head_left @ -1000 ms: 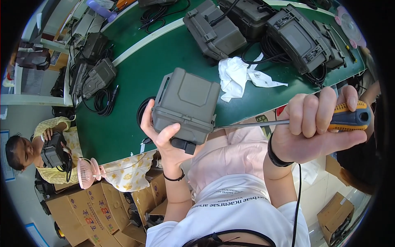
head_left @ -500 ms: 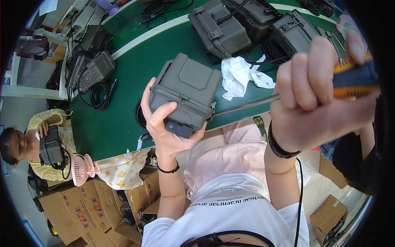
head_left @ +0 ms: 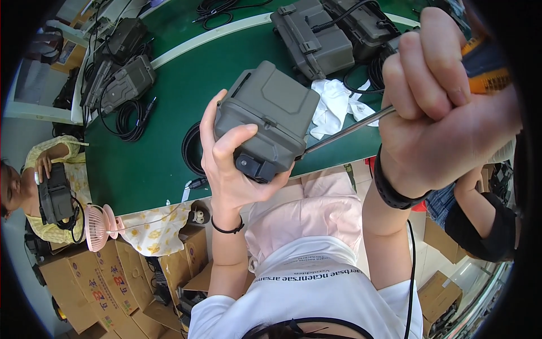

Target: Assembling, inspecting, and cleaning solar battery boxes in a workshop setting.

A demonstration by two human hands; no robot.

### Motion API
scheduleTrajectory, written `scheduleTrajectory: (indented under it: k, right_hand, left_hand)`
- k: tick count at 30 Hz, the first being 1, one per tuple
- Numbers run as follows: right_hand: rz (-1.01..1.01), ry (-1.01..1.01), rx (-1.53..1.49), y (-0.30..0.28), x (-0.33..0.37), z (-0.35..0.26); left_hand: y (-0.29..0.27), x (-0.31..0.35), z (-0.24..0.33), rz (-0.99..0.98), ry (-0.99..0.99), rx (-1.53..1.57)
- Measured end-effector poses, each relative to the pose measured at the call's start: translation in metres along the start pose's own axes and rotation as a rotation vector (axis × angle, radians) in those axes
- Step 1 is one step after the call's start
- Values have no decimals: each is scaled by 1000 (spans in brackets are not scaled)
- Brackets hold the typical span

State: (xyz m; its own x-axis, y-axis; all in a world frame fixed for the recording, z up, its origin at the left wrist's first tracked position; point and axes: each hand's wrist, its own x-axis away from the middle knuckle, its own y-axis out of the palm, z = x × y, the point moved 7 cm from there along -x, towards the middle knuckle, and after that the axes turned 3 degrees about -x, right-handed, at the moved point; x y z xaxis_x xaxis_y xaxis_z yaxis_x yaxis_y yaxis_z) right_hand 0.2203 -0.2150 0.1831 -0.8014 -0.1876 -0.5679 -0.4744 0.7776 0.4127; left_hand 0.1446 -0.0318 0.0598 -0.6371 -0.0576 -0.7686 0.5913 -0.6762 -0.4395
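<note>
My left hand [head_left: 240, 158] is wrapped round a grey-green plastic case [head_left: 271, 104], thumb and fingers on its near and left sides. The case is held tilted above the front edge of the bench. In my right hand [head_left: 423, 107] is a screwdriver [head_left: 353, 130] with an orange and dark blue handle, gripped in a closed fist. Its long metal shaft slants down left, and the tip meets the lower right corner of the case. What the tip touches there is too small to make out.
On the green bench [head_left: 186, 73] lie a white cloth [head_left: 330, 104], a coiled black cable [head_left: 195, 150] and more grey cases [head_left: 313, 39]. A person at the left holds a similar case [head_left: 55, 195] near a pink fan [head_left: 99, 226]. Cardboard boxes [head_left: 101, 282] stand below; another person's arm [head_left: 474, 203] shows at right.
The case and my left hand have shifted slightly right and up in view. My right fist has turned a little, the screwdriver's shaft now slanting more steeply. The tip stays at the case's corner.
</note>
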Motion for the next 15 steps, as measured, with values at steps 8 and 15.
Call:
scheduleTrajectory:
  k: [8, 15]
  right_hand:
    - [-50, -7, -38, 0, -3, 6]
    - [-161, -22, -20, 8, -5, 6]
  left_hand:
    - [1, -1, -5, 3, -34, 17]
    - [-1, 1, -3, -5, -45, 5]
